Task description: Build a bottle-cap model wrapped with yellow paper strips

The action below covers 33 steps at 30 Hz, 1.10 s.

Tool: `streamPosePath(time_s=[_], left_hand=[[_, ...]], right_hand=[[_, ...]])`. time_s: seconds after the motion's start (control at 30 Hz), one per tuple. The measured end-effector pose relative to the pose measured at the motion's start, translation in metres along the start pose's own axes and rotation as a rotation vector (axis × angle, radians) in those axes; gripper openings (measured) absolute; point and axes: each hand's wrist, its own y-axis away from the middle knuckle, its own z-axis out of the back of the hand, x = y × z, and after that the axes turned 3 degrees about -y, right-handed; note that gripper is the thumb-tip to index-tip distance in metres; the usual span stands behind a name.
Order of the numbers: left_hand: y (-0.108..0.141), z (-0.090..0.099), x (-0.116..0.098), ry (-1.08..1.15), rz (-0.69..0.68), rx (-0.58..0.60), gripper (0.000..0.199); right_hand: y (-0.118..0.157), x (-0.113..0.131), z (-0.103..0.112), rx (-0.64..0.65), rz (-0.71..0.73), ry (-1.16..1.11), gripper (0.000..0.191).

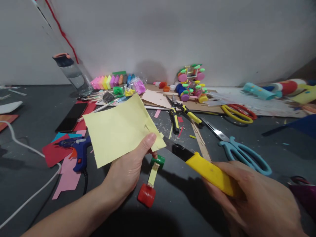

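My left hand [133, 161] pinches a sheet of pale yellow paper [116, 126] by its lower right corner, the thumb on top. A slit and a small lifted flap show along the paper's right edge. My right hand [256, 194] is wrapped round the yellow handle of a utility knife [209, 171]. Its blade points left and meets the paper's corner near my left thumb; the tip is hidden by the paper. Below the left fingers lies a small piece with a green roll [159, 161] and a red roll [146, 195], joined by a pale yellow strip.
A blue glue gun [80, 151] lies left on coloured paper scraps, near a black phone [72, 117]. Pliers [184, 115] and blue-handled scissors [237, 148] lie to the right. A water bottle [75, 77], clay blocks [108, 81] and a colourful model [192, 84] stand along the wall.
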Motion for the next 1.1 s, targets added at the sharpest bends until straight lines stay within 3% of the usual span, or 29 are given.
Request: streamPosePath(time_s=[0.27, 0.47, 0.8, 0.97, 1.1], left_hand=[[0.001, -0.008, -0.003, -0.018, -0.015, -0.042, 0.03], [0.0, -0.011, -0.006, 0.016, -0.031, 0.054, 0.025], [0.002, -0.013, -0.006, 0.12, 0.005, 0.071, 0.021], [0.001, -0.014, -0.009, 0.12, 0.081, 0.064, 0.01], [0.001, -0.013, -0.01, 0.133, 0.075, 0.067, 0.016]], right_hand=[[-0.002, -0.001, 0.007, 0.0, 0.073, -0.034, 0.014], [-0.003, -0.001, 0.007, 0.012, 0.119, -0.053, 0.019], [0.002, 0.001, 0.002, 0.026, 0.126, -0.083, 0.01], [0.002, 0.0, 0.001, 0.038, 0.105, -0.067, 0.012], [0.005, 0.0, 0.001, 0.028, 0.107, -0.075, 0.01]])
